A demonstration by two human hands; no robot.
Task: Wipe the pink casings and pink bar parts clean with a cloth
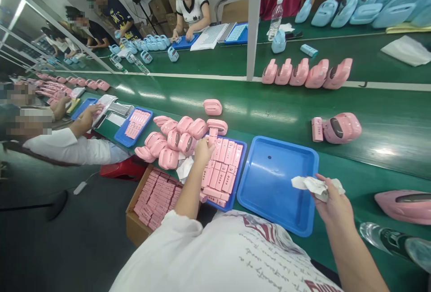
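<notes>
My left hand (203, 149) reaches over a blue tray (241, 148) packed with small pink rectangular parts (224, 166), its fingers closed on one of them. My right hand (332, 204) is closed on a crumpled white cloth (316, 185) at the right edge of a second blue tray (272, 184), which holds nothing. A cluster of pink rounded casings (175, 139) lies just left of my left hand on the green belt (269, 112).
A cardboard box (134, 227) of pink parts stands below the table edge. A pink casing with a small part (336, 128) rests on the belt, and a row of casings (306, 74) lies farther back. A water bottle (387, 238) is at my right. Other people work around the line.
</notes>
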